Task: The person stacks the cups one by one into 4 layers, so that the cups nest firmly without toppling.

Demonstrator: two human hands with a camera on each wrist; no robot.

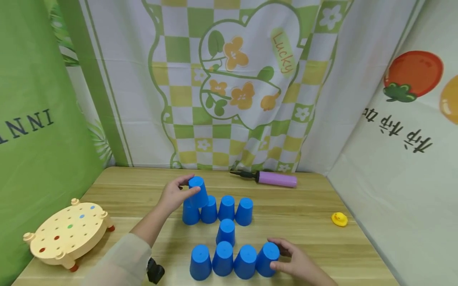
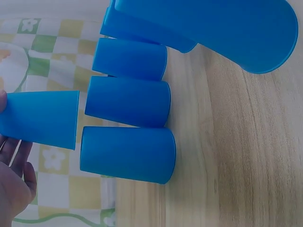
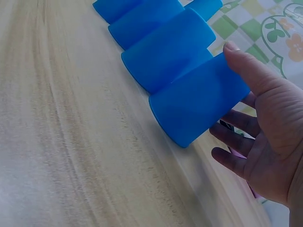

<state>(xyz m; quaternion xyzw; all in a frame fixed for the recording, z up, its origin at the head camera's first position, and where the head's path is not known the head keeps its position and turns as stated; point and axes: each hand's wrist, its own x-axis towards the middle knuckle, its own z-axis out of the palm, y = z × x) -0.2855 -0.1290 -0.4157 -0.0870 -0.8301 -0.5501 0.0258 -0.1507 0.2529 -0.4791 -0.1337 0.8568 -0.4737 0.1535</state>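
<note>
My left hand (image 1: 176, 194) holds an upside-down blue plastic cup (image 2: 40, 118) by its sides, raised above the left end of the back row. In the left wrist view its rim is apart from the cups below. That back row has several upside-down blue cups, among them a right-end cup (image 1: 244, 212). A single blue cup (image 1: 225, 233) stands between the back and front rows. At the front, another row runs from a left-end cup (image 1: 200, 263) to a right-end cup (image 3: 201, 99). My right hand (image 1: 295, 260) grips that right-end cup, thumb and fingers on opposite sides, and it stands on the table.
A purple hand pump (image 1: 275, 179) with a black nozzle lies at the table's back edge. On the right sits a yellow rubber duck (image 1: 339, 219). A cream round footed board (image 1: 69, 234) stands at left. Near my left sleeve lies a black object (image 1: 155, 271).
</note>
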